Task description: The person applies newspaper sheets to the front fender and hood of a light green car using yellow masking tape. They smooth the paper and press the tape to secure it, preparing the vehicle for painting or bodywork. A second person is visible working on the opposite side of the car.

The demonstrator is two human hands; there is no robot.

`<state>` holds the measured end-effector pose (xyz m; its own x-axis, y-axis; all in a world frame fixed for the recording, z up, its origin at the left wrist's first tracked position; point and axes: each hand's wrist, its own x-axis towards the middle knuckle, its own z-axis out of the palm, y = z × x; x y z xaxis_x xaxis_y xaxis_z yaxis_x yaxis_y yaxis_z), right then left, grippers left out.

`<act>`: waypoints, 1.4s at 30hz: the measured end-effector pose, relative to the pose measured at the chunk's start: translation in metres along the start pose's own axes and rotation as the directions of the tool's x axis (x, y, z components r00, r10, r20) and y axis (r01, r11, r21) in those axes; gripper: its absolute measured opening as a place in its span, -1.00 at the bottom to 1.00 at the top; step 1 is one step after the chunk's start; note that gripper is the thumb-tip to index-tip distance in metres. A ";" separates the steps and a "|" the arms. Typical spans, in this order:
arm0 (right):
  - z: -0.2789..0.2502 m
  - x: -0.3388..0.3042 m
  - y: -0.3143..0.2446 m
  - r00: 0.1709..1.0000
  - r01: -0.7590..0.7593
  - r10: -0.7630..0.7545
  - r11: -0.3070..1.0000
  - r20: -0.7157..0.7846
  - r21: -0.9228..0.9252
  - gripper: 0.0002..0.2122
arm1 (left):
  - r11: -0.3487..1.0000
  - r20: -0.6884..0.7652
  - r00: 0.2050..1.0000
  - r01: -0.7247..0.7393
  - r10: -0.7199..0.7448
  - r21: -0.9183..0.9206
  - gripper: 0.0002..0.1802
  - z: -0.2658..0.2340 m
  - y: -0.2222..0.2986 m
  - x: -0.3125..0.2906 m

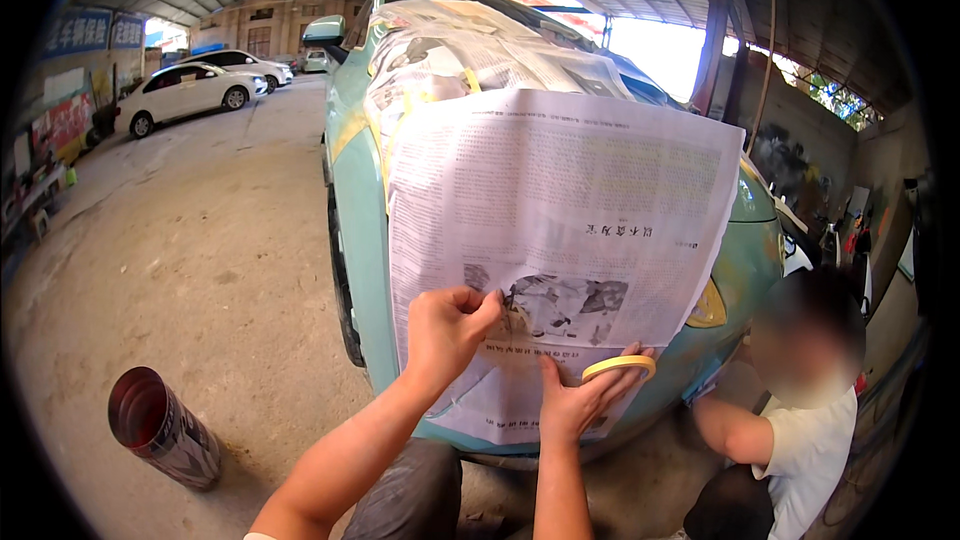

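A large sheet of newspaper (590,175) hangs over the front corner of a green car (357,200), its lower part folded or creased. In front of the sheet's printed picture, my left hand (445,332) is closed, thumb and finger pinched together; what they hold, if anything, I cannot make out. Lower and to the right, my right hand (578,402) has a roll of yellow masking tape (606,364) around its fingers. That hand's thumb and fingertips rest against the paper. More taped newspaper (490,45) covers the car further back.
At the right a co-worker (815,440) crouches close to the car's front, one arm reaching toward it. A dark open-topped cylindrical bin (165,430) stands on the concrete floor (240,230) to the left. White cars (190,95) are parked at the far left.
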<state>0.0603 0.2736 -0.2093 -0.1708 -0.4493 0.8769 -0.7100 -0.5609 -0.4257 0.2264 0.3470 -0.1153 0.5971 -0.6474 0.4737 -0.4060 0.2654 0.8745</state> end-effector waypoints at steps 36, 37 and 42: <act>-0.004 0.002 -0.007 1.000 -0.005 0.005 1.000 -0.014 0.014 0.15 | 0.954 -0.159 0.948 -0.250 0.276 0.163 -0.69 0.002 0.008 0.019; -0.004 0.002 -0.007 1.000 0.002 -0.002 1.000 -0.020 0.013 0.15 | 0.960 -0.144 0.957 -0.229 0.253 0.164 -0.69 0.001 0.011 0.019; -0.003 0.001 -0.006 1.000 -0.016 0.016 1.000 0.002 0.009 0.15 | 0.977 -0.085 0.978 -0.178 0.189 0.120 -0.68 -0.004 0.013 0.022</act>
<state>0.0620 0.2789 -0.2056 -0.1807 -0.4595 0.8696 -0.7013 -0.5597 -0.4415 0.2370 0.3396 -0.0933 0.5664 -0.5222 0.6375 -0.5861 0.2886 0.7571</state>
